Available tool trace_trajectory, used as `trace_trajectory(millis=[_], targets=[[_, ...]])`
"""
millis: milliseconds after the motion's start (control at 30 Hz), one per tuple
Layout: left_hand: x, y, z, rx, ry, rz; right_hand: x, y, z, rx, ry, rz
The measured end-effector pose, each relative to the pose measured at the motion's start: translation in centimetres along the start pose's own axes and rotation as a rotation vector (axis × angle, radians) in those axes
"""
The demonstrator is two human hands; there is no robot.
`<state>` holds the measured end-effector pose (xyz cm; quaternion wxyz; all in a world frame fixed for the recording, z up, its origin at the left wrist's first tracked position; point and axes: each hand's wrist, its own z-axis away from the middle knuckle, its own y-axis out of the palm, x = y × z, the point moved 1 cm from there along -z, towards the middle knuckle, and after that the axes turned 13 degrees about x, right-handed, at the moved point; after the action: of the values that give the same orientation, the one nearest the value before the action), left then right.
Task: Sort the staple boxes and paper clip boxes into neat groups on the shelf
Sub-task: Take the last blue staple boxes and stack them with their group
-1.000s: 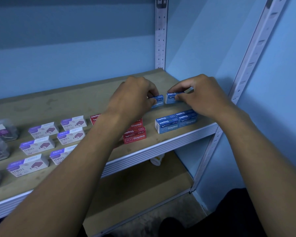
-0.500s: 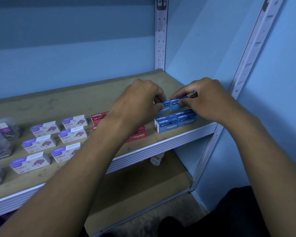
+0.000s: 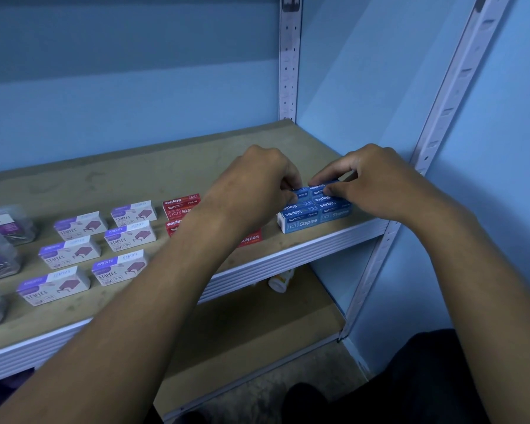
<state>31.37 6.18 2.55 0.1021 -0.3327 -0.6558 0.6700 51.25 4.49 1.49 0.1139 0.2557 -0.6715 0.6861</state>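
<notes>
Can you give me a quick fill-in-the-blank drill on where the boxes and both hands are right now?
1. Both hands, left hand and right hand, pinch staple boxes coloured ____.
2. The red staple boxes lie directly ____ of the blue staple boxes as the camera sees them.
3. The purple-and-white staple boxes form two columns of ____ boxes each.
4. A small white bottle lies on the shelf ____ the working shelf.

Missing words: blue; left; three; below

Left forearm (image 3: 196, 249) hides most of the red staple boxes (image 3: 181, 205). Clear clip tubs (image 3: 0, 255) cut off at left edge, contents blurry. Small bottle (image 3: 280, 281) on lower shelf half hidden by the shelf rim (image 3: 288, 255).
</notes>
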Motion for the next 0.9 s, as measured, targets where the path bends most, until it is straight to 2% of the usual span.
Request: trace_trajectory(millis=[367,500,633,733,900], targets=[[0.0,0.1,0.0,0.060,0.004,0.023,-0.2,0.0,-0.1,0.080,0.036,0.008],[-0.1,0.0,0.3,0.056,0.013,0.020,0.1,-0.1,0.2,0.142,0.044,0.017],[-0.2,0.1,0.5,0.052,0.020,0.055,0.4,-0.7,1.4,0.249,0.016,-0.104],[-0.4,0.1,0.7,0.098,0.027,0.079,0.3,-0.6,1.7,0.328,0.002,-0.044],[-0.6,0.5,0.5,0.107,0.025,0.096,0.1,-0.5,1.2,0.289,-0.001,0.007]])
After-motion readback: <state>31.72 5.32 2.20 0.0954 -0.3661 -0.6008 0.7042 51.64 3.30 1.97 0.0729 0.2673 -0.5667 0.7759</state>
